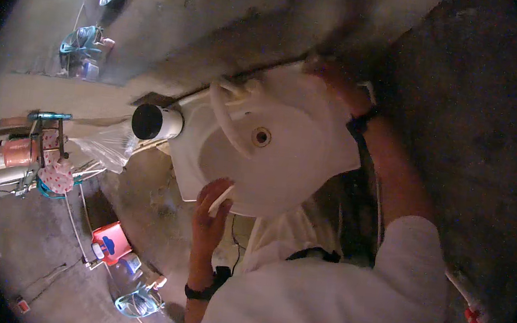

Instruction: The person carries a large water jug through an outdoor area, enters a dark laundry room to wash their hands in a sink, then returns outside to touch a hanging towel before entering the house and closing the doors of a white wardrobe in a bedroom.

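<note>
A white washbasin (296, 159) with a round drain (261, 137) lies in front of me. A curved white tap (224, 115) rises at its far side. My left hand (208, 210) is closed around a small white bar-shaped piece (221, 200), just by the basin's near left rim. What the piece is, soap or something else, I cannot make out. My right hand (336, 81) reaches to the basin's far right corner, against the wall. Its fingers are dim and blurred, so their grip does not show. Both wrists wear dark bands.
A white cylinder with a black end (157, 123) sits at the basin's left edge. Beyond it are a clear plastic bag (106, 145) and a rack with a dotted cloth (55, 173). A red dustpan-like item (112, 242) is lower left. A pipe with a red valve (472, 318) runs right.
</note>
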A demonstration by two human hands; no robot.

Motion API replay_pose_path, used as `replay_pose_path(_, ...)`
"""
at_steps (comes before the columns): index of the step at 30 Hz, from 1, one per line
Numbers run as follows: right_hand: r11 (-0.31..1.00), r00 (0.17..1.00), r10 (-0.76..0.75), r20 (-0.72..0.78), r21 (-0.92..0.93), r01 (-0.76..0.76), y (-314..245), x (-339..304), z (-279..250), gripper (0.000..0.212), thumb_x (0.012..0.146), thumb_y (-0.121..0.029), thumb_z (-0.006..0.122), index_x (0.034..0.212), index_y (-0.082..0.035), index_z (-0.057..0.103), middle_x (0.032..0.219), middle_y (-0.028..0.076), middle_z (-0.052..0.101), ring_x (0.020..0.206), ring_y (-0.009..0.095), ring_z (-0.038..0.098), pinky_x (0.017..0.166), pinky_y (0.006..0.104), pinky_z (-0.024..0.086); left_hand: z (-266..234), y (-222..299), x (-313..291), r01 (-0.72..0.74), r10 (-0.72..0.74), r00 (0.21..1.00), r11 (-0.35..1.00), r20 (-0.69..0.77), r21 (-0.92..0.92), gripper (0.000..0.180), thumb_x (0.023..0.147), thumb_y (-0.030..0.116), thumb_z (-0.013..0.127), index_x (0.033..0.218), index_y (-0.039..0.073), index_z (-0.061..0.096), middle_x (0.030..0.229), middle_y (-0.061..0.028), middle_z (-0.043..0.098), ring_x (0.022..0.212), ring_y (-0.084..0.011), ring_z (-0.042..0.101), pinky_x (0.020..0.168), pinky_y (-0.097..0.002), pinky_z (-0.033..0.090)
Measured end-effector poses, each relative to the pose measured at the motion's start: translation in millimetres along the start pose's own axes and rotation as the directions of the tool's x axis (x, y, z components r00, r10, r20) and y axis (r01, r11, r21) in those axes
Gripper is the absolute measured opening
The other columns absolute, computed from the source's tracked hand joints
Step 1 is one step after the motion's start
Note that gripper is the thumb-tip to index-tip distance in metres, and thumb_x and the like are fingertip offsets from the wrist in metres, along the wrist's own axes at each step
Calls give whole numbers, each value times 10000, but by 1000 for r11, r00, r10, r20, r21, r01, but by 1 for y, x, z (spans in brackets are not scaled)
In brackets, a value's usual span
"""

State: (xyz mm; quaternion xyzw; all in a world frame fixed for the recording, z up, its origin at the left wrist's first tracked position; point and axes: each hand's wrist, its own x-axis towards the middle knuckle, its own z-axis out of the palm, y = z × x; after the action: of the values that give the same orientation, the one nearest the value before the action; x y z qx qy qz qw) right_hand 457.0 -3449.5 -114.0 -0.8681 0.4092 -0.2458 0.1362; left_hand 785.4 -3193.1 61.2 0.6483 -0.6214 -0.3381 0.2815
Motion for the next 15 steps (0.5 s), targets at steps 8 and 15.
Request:
replay_pose_path(8, 908, 906, 316, 281, 187, -374, -98, -102, -13, 424, 698, 11, 547, 1080, -157, 624, 1065, 123, 560, 1052, 254, 507, 861, 338, 398, 106, 40, 93, -228, 231, 973, 934, -22, -273, 314, 810, 79, 618, 1123, 99, 599, 1043, -123, 539, 1003, -299, 518, 879, -375, 423)
replay_pose_path(15, 875, 816, 408, 409, 80, -478, -151, -175, 6, 474, 712, 7, 535, 1103, -237, 646, 1057, 105, 548, 1029, 260, 494, 891, 358, 389, 218, 39, 194, -465, 457, 867, 885, -196, 6, 260, 831, 152, 588, 1078, 69, 599, 957, -161, 584, 937, -328, 503, 746, -424, 451)
